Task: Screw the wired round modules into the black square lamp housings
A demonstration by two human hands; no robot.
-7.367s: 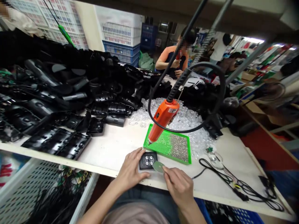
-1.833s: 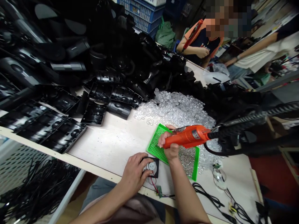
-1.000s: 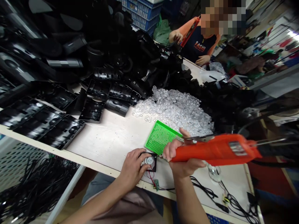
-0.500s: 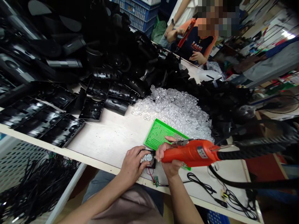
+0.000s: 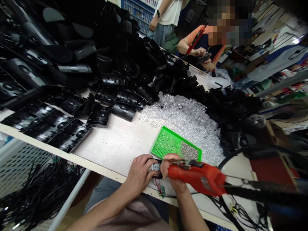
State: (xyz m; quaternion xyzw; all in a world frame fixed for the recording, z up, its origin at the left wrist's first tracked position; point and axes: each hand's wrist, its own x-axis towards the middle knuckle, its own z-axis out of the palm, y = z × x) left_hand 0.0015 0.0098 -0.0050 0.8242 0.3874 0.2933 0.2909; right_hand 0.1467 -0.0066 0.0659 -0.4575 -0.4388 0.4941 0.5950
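Head: green tray (image 5: 166, 148) holds screws (image 5: 189, 150); left hand (image 5: 138, 173) pinches motor (image 5: 156, 167), right hand (image 5: 166, 166) clasps screwdriver (image 5: 198, 178).

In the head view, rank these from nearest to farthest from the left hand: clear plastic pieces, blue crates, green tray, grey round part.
1. Grey round part: between thumb and fingers of the left hand.
2. Green tray: just beyond, to the right.
3. Clear plastic pieces: heaped behind the tray.
4. Blue crates: in the background, past the black parts.

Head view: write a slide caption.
Left hand holds a round grey motor on a black plastic base; right hand grips an orange-red power screwdriver.
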